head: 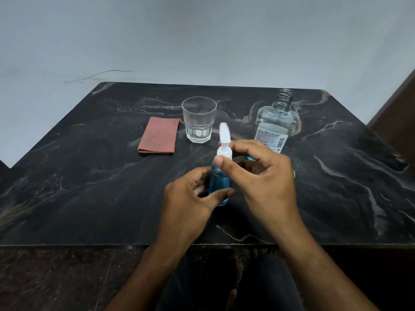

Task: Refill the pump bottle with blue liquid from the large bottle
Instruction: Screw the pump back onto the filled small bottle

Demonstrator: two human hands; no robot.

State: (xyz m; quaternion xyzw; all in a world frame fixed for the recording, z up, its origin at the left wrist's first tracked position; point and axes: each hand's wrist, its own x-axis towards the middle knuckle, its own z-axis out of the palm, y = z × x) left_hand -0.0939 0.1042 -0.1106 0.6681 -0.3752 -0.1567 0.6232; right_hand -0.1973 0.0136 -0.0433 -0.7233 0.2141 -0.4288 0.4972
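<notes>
The small pump bottle (219, 178) stands upright on the dark marble table (89, 187), full of blue liquid. Its white pump head (224, 135) sits on top. My left hand (190, 203) wraps around the bottle's lower body. My right hand (260, 173) pinches the white collar of the pump between thumb and fingers. The large bottle (275, 125) stands uncapped behind my right hand, its upper part clear, with a white label; its base is hidden by my fingers.
A clear drinking glass (199, 120) stands behind the pump bottle. A folded reddish cloth (158, 135) lies to its left. A grey wall runs behind the table, and a brown wooden edge (395, 108) shows at the right.
</notes>
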